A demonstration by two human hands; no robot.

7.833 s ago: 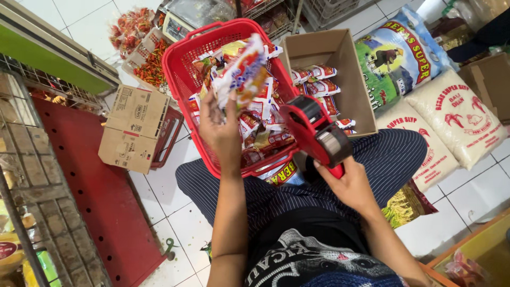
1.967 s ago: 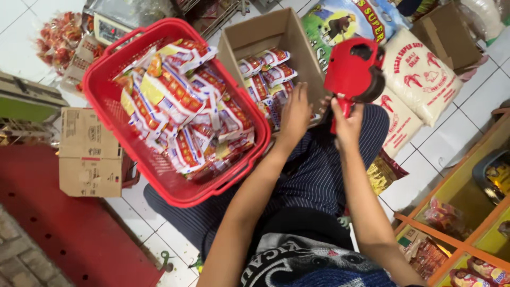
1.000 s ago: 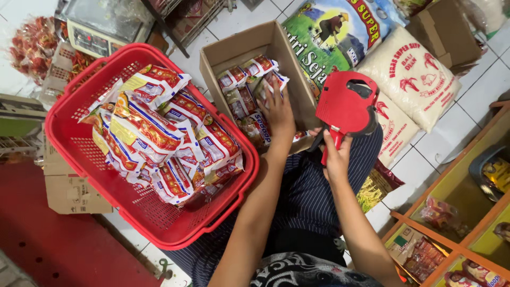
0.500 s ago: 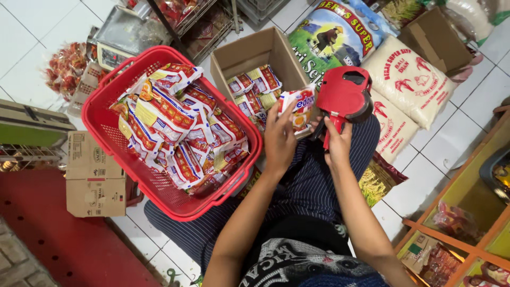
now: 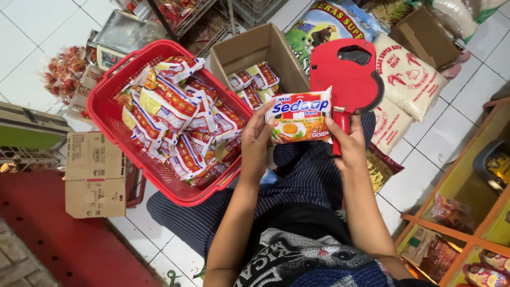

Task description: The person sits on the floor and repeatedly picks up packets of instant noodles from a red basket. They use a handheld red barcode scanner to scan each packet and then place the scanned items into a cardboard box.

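Both hands grip one noodle pkt (image 5: 299, 115), held face-up over the lap: left hand (image 5: 257, 139) on its left edge, right hand (image 5: 349, 142) on the right edge w/ red price gun (image 5: 345, 77) clamped too. Red basket (image 5: 109, 109) and cardboard box (image 5: 249, 48) just beyond.

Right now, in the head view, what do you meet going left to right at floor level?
Flattened cardboard box → red basket of noodle packets → open carton → red price-label gun → white rice sack.

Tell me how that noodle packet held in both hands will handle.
The noodle packet probably is light: fingertips of the left hand suffice. Its glossy wrapper looks slippery. It stays flat, so likely stiffish yet breakable.
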